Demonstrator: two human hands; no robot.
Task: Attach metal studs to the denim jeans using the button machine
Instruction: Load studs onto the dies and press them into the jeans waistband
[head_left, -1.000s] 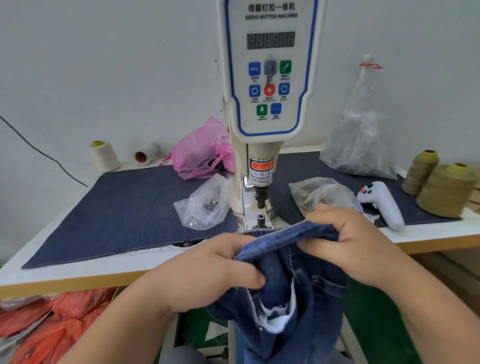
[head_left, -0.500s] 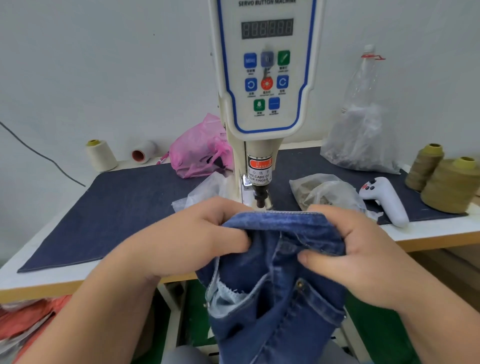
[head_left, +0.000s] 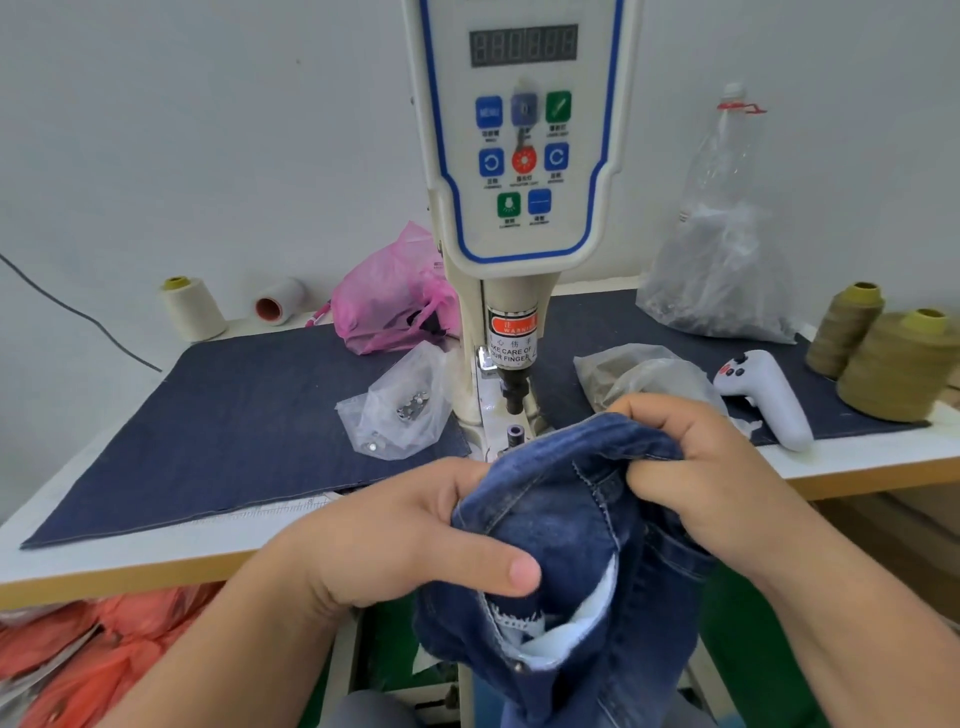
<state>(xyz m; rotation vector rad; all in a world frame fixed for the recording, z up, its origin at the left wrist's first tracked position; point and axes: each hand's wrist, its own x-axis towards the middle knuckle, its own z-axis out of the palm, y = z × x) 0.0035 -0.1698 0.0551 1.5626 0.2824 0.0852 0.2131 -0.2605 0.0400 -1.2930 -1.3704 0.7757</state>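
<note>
Dark blue denim jeans (head_left: 561, 525) hang bunched in front of the table, their waistband edge just below the button machine (head_left: 519, 156). My left hand (head_left: 405, 540) grips the jeans' left side, thumb across the cloth. My right hand (head_left: 696, 478) pinches the waistband on the right, fingers curled into the fold. The machine's black punch (head_left: 514, 395) stands above the small lower die (head_left: 515, 432), both uncovered. A clear bag of metal studs (head_left: 405, 410) lies left of the machine. One small stud shows low on the jeans (head_left: 518, 666).
A denim mat (head_left: 208, 426) covers the white table (head_left: 883, 462). On it lie a pink bag (head_left: 389, 296), clear bags (head_left: 639, 374), a white controller (head_left: 769, 395). Thread cones (head_left: 898, 364) stand right, pale spools (head_left: 192, 306) back left. Orange cloth (head_left: 78, 660) lies below.
The jeans have come down and back from the punch, uncovering the lower die. Both hands have shifted their grip and bunched the waistband tighter. The camera has tilted slightly.
</note>
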